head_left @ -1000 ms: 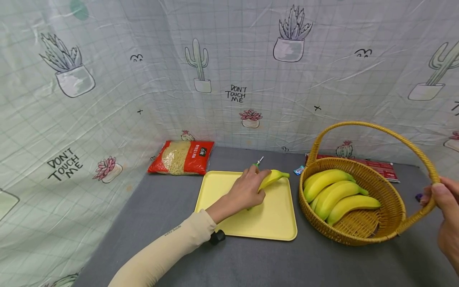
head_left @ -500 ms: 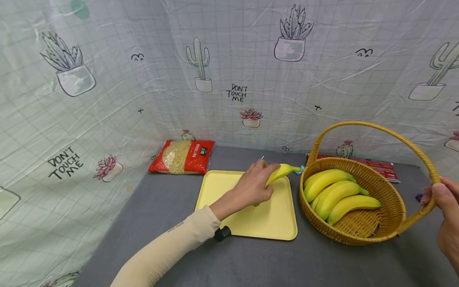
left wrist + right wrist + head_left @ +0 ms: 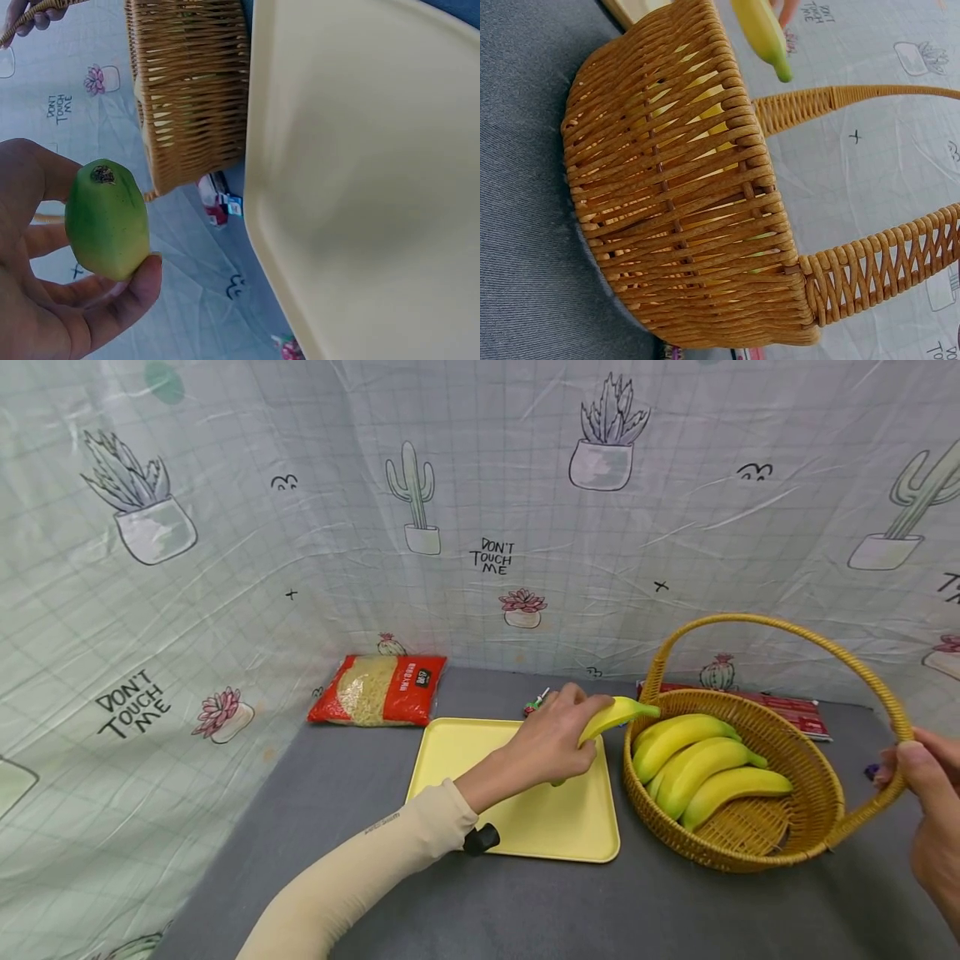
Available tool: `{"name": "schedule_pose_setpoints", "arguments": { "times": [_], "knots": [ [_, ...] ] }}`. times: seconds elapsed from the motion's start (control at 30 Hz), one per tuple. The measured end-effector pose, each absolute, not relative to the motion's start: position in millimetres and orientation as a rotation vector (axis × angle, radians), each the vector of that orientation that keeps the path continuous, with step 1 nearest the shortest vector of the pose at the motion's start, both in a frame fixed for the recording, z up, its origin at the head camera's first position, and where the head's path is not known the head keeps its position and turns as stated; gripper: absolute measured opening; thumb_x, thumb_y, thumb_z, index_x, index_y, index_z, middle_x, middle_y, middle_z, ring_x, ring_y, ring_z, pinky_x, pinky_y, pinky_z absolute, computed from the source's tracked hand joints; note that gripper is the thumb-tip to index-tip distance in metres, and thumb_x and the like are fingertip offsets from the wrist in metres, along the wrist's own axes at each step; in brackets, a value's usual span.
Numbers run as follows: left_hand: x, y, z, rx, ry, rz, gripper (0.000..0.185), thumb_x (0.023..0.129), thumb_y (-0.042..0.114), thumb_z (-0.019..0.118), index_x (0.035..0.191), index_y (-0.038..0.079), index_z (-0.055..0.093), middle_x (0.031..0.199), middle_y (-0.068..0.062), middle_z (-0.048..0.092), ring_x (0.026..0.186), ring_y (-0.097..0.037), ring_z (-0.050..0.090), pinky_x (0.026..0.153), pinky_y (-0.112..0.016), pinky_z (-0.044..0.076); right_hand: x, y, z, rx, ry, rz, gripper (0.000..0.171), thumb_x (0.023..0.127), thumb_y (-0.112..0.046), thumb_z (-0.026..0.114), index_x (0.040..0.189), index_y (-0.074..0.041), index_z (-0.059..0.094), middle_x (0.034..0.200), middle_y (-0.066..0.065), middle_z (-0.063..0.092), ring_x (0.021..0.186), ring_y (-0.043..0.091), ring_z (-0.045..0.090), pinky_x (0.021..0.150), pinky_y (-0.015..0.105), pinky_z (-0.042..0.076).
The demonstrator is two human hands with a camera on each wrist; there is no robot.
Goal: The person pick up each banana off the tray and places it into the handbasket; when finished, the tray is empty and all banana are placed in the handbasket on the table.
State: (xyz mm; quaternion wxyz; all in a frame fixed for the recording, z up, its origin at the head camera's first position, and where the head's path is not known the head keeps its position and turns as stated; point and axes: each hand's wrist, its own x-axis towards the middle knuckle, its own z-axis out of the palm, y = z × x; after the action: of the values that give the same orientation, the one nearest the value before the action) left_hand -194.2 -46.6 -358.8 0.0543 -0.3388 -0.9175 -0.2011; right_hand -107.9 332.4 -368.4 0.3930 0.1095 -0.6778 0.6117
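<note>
My left hand grips a yellow banana with a green stem above the right part of the yellow tray. The stem reaches over the near-left rim of the wicker basket. In the left wrist view the banana's green blunt end shows between thumb and fingers, apart from the tray. Several bananas lie side by side in the basket's left half. My right hand holds the basket's arched handle at its right side. In the right wrist view the held banana hangs beyond the basket rim.
A red noodle bag lies at the back left. Behind the basket is a long red package. A small item with a white stick lies behind the tray. A printed curtain closes off the back and left.
My left hand has moved right with the banana, lifting it from over the tray's middle to the basket's left rim. The right hand stays on the handle.
</note>
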Motion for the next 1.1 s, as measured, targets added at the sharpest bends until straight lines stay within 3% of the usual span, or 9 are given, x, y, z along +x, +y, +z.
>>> {"name": "schedule_pose_setpoints", "arguments": {
  "times": [0.3,0.63,0.93,1.1],
  "knots": [
    [-193,-24,-350,-1.076,-2.826,-0.601,0.060,0.098,0.015,0.066,0.156,0.021,0.053,0.127,-0.007,0.052,0.096,-0.017,0.048,0.077,-0.027,0.042,-108,330,-366,0.296,-1.742,1.497,0.027,0.105,0.009,0.053,0.128,0.021,0.063,0.090,-0.004,0.067,0.073,0.008,0.054,0.074,0.010,0.046],
    [-193,13,-332,-1.110,-2.906,-0.523,0.061,0.101,0.018,0.061,0.160,0.027,0.048,0.133,-0.005,0.051,0.096,-0.016,0.046,0.074,-0.027,0.043,-111,334,-370,0.274,-1.777,1.431,0.028,0.106,0.008,0.053,0.129,0.014,0.067,0.092,-0.007,0.067,0.074,0.007,0.054,0.075,0.010,0.044],
    [-199,50,-320,-1.183,-2.957,-0.350,0.066,0.100,0.020,0.061,0.163,0.032,0.042,0.129,0.000,0.051,0.093,-0.015,0.045,0.070,-0.025,0.041,-108,333,-368,0.303,-1.793,1.401,0.028,0.106,0.007,0.053,0.129,0.019,0.064,0.092,-0.009,0.067,0.074,0.006,0.054,0.074,0.009,0.045],
    [-208,67,-318,-1.238,-2.998,-0.243,0.066,0.102,0.023,0.061,0.164,0.034,0.040,0.136,0.003,0.050,0.097,-0.015,0.044,0.073,-0.027,0.040,-108,336,-370,0.329,-1.769,1.449,0.029,0.106,0.009,0.052,0.131,0.016,0.065,0.094,-0.007,0.068,0.076,0.006,0.055,0.075,0.009,0.045]
  ]
}}
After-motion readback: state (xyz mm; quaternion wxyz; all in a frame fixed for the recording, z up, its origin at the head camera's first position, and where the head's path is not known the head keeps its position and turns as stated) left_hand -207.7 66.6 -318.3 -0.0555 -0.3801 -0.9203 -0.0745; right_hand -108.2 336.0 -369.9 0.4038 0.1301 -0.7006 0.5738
